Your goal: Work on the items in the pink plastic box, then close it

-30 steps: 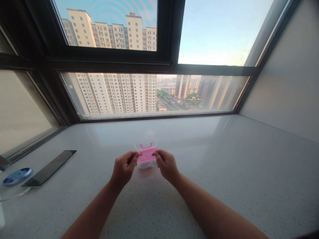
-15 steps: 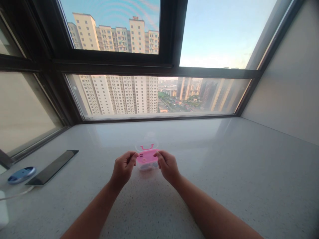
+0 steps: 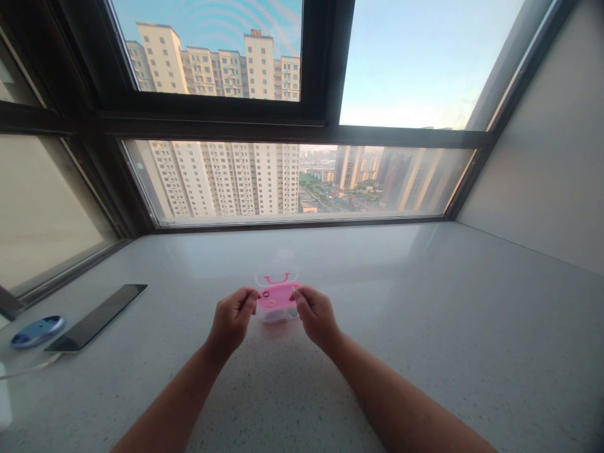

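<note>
A small clear plastic box [image 3: 276, 315] stands on the pale speckled surface, with a pink lid-like piece [image 3: 279, 294] over it. On that pink piece are a dark ring-shaped mark and a small pale spot. My left hand [image 3: 233, 313] pinches its left end between thumb and fingers. At the right end, my right hand [image 3: 317, 314] is closed in a similar pinch. Behind the pink piece shows a faint clear part with a curved pink handle [image 3: 277, 280]. Dark shapes show through the box's wall, too small to name. Whether the pink piece is loose from the box, I cannot tell.
At the left lie a dark-screened phone or tablet [image 3: 98, 319] and a round blue, shiny object [image 3: 38, 332]. A white cable [image 3: 35, 367] runs past them to a white item at the edge. Dark window frames [image 3: 292, 134] border the sill; a wall stands right.
Both hands keep their pinch on the pink piece, with hardly any movement. The whole view has shifted very slightly.
</note>
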`<state>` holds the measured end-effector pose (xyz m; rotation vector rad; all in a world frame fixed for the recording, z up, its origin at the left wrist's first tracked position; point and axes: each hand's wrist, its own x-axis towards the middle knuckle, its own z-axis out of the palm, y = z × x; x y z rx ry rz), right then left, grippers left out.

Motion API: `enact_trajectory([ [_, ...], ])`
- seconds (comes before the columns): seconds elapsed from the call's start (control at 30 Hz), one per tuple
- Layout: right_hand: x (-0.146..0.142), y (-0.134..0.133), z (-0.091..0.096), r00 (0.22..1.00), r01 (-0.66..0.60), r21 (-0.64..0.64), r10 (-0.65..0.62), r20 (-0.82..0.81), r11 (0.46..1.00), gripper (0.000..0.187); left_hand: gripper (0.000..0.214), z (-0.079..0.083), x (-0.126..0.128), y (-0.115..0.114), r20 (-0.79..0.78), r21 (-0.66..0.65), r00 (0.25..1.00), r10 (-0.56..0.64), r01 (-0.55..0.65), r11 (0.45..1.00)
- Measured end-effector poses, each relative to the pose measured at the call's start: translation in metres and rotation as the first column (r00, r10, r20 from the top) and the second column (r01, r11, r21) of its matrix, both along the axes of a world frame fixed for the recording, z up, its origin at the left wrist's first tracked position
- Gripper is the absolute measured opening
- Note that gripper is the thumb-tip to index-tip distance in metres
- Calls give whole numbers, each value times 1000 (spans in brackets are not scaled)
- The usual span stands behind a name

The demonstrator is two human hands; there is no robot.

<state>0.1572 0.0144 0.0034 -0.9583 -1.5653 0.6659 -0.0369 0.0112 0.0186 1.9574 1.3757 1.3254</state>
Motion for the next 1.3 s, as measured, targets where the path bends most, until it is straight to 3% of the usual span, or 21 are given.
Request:
enact_trajectory([
  [0.9,-1,0,-1,1000,-11,-25,10,-19,1000,29,26,7,5,-4,-133,92,991,31,-19,996],
  [1.3,-2,0,-1,996,-52,-49,48,-72,997,27,27,5,4,-2,-164,126,980,116,-96,987],
])
